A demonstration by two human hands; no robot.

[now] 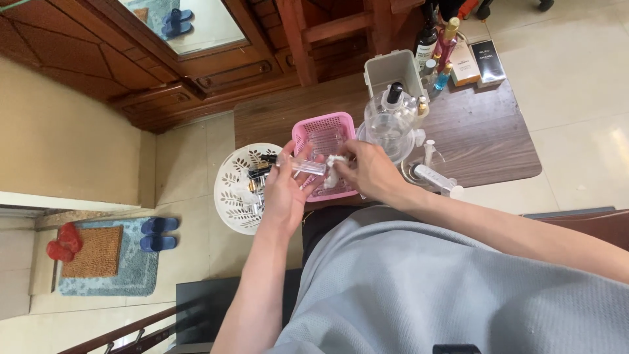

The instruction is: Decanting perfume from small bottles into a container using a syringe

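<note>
Being wiped at this moment is 1 clear tube (303, 166), a slim transparent cylinder held level above the pink basket (326, 128). It is being grasped at its left end by the left hand (285, 190), whose fingers are closed around it, while the right hand (368, 172) is pinching a small white wad of cloth or tissue (334, 168) against the tube's right end. Both grips are firm: neither hand is loose or empty.

Judging from how things lie, the work appears to be somewhere in the middle. The tube is not yet being set down, so its cleaning is being counted as unfinished. In the white slotted basket (233, 196) to the left, several small dark and clear pieces (259, 176) are lying, though whether these are done or waiting cannot be told. The pink basket below the hands is looking nearly bare, as far as the hands allow it to be seen.

Farther out on the brown table (485, 141), more clear parts are being left untouched: a large glass vessel with a black stopper (391, 118), a small white pump piece (429, 150), and another clear tube with a white cap (436, 179) near the right forearm. A grey-white bin (392, 71) is standing behind the vessel, and bottles and boxes (458, 56) are grouped at the far corner. On the floor, 2 pairs of blue slippers (158, 234) are lying.
</note>
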